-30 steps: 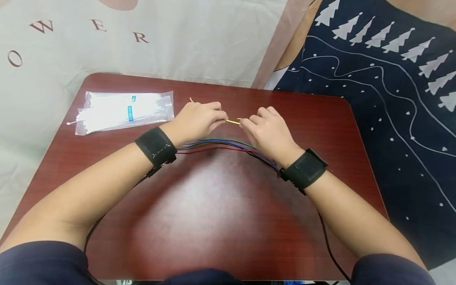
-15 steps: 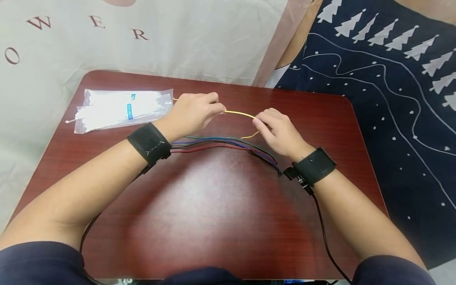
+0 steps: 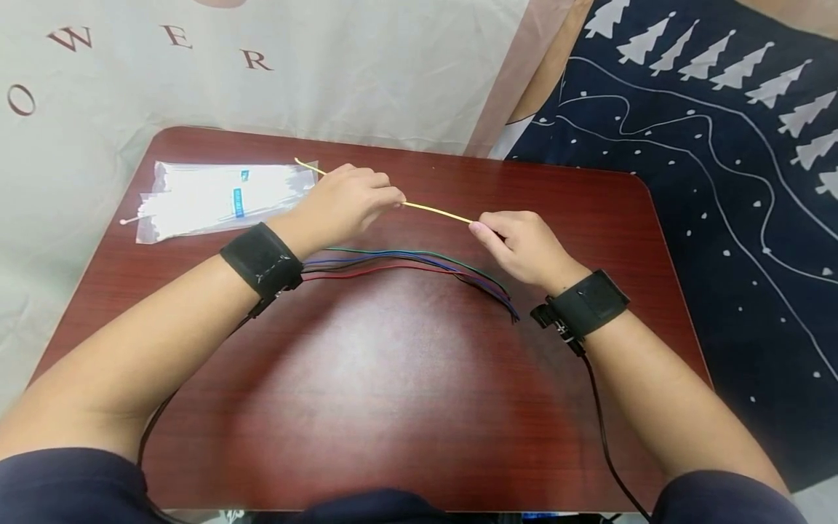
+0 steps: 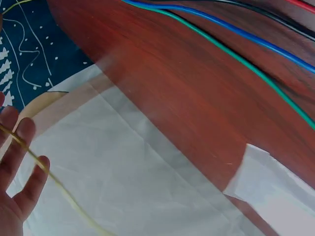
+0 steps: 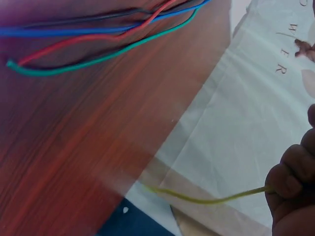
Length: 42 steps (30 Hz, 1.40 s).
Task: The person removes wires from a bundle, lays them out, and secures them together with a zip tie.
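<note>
A thin yellow wire (image 3: 437, 211) stretches almost straight between my two hands, above the table. My left hand (image 3: 353, 200) pinches it, and a loose end sticks out past that hand toward the plastic bag. In the left wrist view this wire (image 4: 64, 191) crosses the curled fingers (image 4: 34, 187). My right hand (image 3: 527, 247) grips the other part with thumb and curled fingers. A free tail of yellow wire (image 5: 211, 201) pokes out of the right fist in the right wrist view. Below both hands lie green (image 4: 221, 46), blue (image 4: 226, 25), black and red (image 3: 386, 268) wires, side by side.
A clear bag of white cable ties (image 3: 222, 200) with a blue label lies at the table's back left. The reddish-brown table (image 3: 366, 422) meets a pale printed cloth (image 3: 366, 87) behind and a navy tree-pattern cloth (image 3: 720, 211) at right.
The hands have moved apart, left hand leftward and right hand rightward and down. More yellow wire shows between them. The other wires have stayed put.
</note>
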### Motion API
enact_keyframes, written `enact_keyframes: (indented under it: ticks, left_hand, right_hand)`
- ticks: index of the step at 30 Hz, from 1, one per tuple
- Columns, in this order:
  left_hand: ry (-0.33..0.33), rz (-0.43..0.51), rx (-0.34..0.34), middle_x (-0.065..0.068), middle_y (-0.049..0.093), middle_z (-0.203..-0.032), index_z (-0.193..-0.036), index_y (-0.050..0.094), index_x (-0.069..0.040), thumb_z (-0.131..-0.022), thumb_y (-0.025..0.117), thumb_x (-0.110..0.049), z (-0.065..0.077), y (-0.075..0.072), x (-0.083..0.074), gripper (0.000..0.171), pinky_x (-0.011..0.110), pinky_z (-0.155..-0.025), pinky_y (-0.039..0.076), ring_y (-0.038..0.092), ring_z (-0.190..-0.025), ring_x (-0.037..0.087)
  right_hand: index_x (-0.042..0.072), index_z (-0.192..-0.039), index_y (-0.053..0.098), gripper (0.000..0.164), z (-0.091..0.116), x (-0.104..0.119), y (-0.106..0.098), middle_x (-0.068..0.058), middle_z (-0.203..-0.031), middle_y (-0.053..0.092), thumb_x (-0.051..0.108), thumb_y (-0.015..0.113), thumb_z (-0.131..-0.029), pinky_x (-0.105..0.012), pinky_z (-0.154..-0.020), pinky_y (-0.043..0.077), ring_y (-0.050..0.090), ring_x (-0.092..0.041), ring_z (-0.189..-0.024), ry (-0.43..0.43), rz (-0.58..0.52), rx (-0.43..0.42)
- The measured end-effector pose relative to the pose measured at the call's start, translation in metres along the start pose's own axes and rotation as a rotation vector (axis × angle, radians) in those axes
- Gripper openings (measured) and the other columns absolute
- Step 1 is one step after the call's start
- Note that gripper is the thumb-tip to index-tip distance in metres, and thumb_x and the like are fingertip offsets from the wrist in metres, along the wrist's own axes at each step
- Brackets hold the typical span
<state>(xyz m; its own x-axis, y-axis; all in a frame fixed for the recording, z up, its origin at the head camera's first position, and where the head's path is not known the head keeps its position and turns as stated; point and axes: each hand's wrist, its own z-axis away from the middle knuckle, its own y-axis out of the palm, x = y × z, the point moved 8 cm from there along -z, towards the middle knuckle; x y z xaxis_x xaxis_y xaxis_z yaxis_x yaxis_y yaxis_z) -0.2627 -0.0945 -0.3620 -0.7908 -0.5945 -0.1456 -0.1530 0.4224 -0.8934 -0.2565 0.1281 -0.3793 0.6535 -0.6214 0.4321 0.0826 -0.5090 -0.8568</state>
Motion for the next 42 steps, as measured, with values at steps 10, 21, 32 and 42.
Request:
enact_keyframes:
  ticks: [10,21,32,42]
  left_hand:
    - [0.020,-0.014,-0.054,0.011,0.068,-0.087,-0.110,0.081,-0.007,-0.105,0.076,-0.015,0.028,0.000,0.014,0.011,0.041,-0.059,0.052,0.068,-0.075,0.030]
    - [-0.198,-0.047,0.082,0.011,0.071,-0.086,-0.108,0.082,-0.007,-0.107,0.072,-0.019,0.062,0.001,0.052,0.016,0.051,-0.072,0.057,0.069,-0.076,0.033]
    - [-0.271,0.060,0.212,0.016,0.068,-0.096,-0.120,0.075,0.003,-0.109,0.056,0.000,0.082,0.008,0.066,0.022,0.054,-0.086,0.055,0.066,-0.086,0.035]
    - [-0.379,0.090,0.328,0.019,0.078,-0.130,-0.132,0.076,-0.002,-0.111,0.059,-0.004,0.097,0.014,0.078,0.027,0.061,-0.114,0.054,0.073,-0.128,0.042]
  right_hand:
    - [0.017,-0.063,0.039,0.055,0.011,-0.023,0.005,0.006,-0.063,0.028,0.019,0.070,-0.108,-0.029,-0.061,0.023,0.027,-0.009,-0.061,0.005,0.115,0.040]
    - [0.016,-0.062,0.044,0.055,0.030,-0.049,0.009,0.004,-0.063,0.034,0.030,0.071,-0.108,-0.031,-0.062,0.028,0.032,-0.012,-0.062,0.138,0.163,0.125]
    - [0.007,-0.089,0.068,0.031,0.040,-0.056,0.010,-0.006,-0.082,0.061,0.006,0.044,-0.107,-0.039,-0.076,0.044,0.052,-0.021,-0.075,0.182,0.089,0.211]
    - [0.003,-0.143,0.068,0.037,0.044,-0.062,0.017,-0.021,-0.122,0.080,0.016,0.045,-0.118,-0.057,-0.096,0.057,0.073,-0.035,-0.098,0.233,0.138,0.305]
